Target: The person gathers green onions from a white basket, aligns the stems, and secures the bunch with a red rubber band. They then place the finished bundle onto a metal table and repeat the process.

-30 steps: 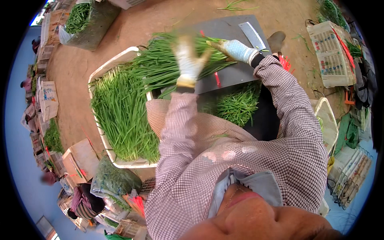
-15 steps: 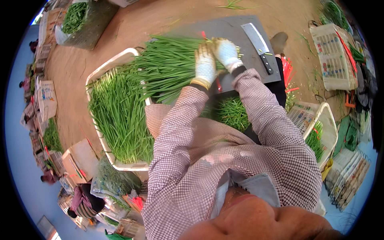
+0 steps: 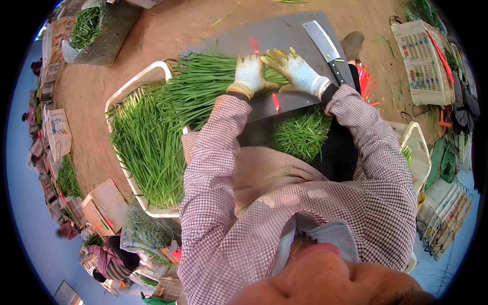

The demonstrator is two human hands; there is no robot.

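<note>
A thick bunch of long green chives (image 3: 203,81) lies across a dark grey board (image 3: 300,43), its leaves reaching left over a white basket (image 3: 109,104). My left hand (image 3: 250,73), in a white-and-tan glove, is closed over the bunch near its right end. Gloved too, my right hand (image 3: 297,72) is open beside that end, fingers spread and palm toward it. A red tie strip (image 3: 276,103) shows on the near side of the bunch, and red also shows beyond it. On the board's right lies a cleaver (image 3: 321,40) with a black handle.
More chives (image 3: 147,147) fill the white basket. Short green cuttings (image 3: 301,134) are heaped below the board's near edge. Red strips (image 3: 363,81) hang right of the board. A printed crate (image 3: 424,66) and another white basket (image 3: 417,152) stand at right. People work at far left.
My right hand has come off the bunch and spread its fingers, moving slightly right and nearer. My left hand has shifted left and nearer. More of the near red strip now shows.
</note>
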